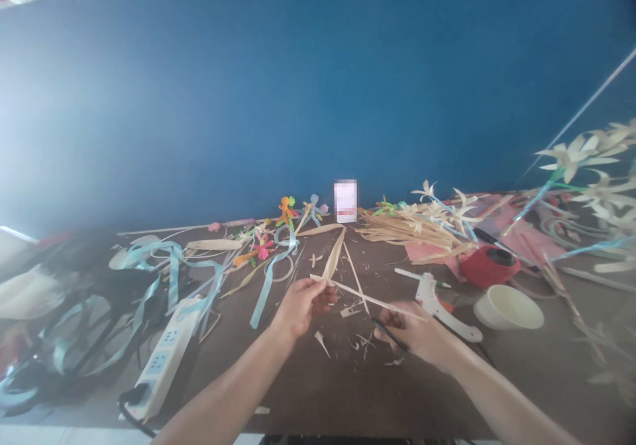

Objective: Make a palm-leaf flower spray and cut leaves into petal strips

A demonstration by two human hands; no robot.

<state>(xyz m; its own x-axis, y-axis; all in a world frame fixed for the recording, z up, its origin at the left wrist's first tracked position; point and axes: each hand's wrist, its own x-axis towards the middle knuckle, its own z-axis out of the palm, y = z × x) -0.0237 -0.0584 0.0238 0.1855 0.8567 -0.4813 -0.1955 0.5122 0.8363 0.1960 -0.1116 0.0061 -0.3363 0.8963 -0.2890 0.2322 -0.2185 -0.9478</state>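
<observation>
My left hand (304, 306) is near the middle of the table, its thumb and fingers pinching the end of a thin pale strip (372, 298). A broader dried husk piece (334, 256) rises from behind those fingers. The strip slants down to the right and passes over my right hand (410, 329). That hand is closed around dark-handled scissors (390, 334), whose blades are hard to make out. Small pale scraps (322, 343) lie on the table between and below the hands.
A white glue gun (442, 309), a cream bowl (509, 307) and a red object (489, 266) stand right. Dried husks (412, 228) lie behind. At left are a power strip (163, 359) and blue ribbons (268, 286). A blurred-out upright card or screen (346, 201) stands at the back.
</observation>
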